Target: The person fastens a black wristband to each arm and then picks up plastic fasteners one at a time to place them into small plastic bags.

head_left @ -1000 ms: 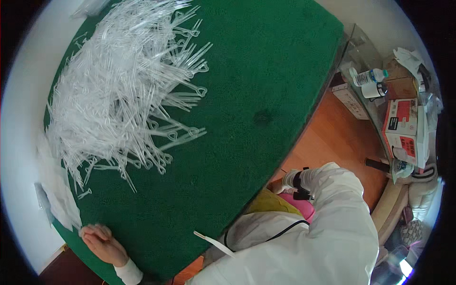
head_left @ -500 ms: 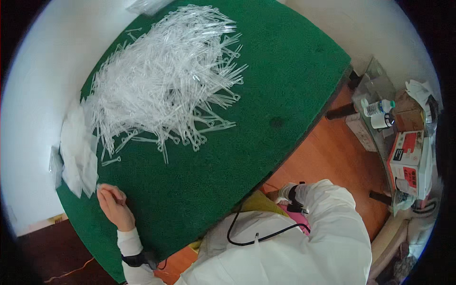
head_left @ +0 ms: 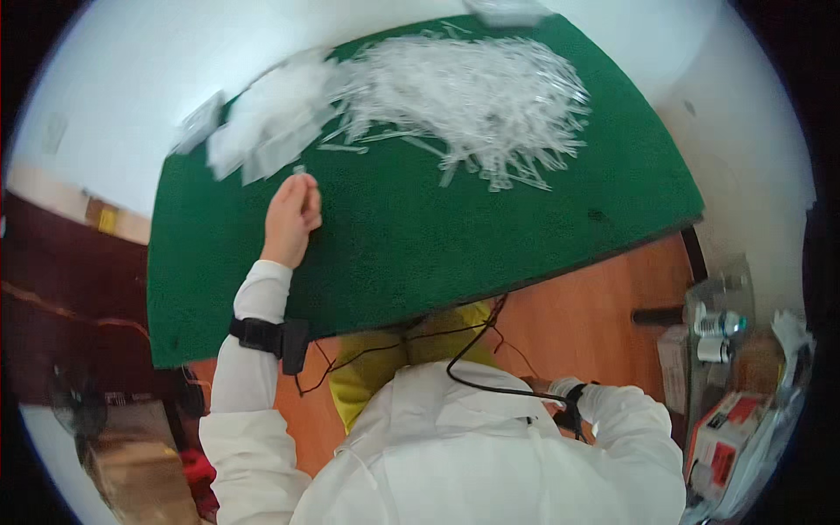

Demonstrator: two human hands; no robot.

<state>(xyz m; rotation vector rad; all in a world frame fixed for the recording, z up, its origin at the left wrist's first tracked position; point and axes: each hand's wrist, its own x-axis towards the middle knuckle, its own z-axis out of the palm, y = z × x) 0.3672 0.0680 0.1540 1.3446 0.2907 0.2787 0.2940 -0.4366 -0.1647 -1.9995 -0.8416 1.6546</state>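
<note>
My left hand (head_left: 293, 219) is above the green-covered table (head_left: 420, 232), its fingers pinched together. From the fingertips pokes the end of a small clear plastic piece (head_left: 299, 169); the rest is hidden in the grip. Just beyond the hand lie thin, whitish clear plastic bags (head_left: 276, 114), overlapping one another. To their right spreads a large heap of thin clear plastic picks (head_left: 472, 92), many with a looped end. My right hand (head_left: 537, 383) is low beside my waist, off the table, mostly hidden by the sleeve and a wrist strap; its fingers do not show.
Another clear packet (head_left: 199, 122) lies at the table's far left edge, and one (head_left: 509, 10) at the back. A black cable (head_left: 490, 388) runs across my front. At right, a low glass-topped stand holds a bottle (head_left: 719, 324) and a red-and-white box (head_left: 728, 437).
My view has swung left, so the table and heap appear shifted right and higher. My left hand remains near the bags, still pinching. My right arm stays low by my waist.
</note>
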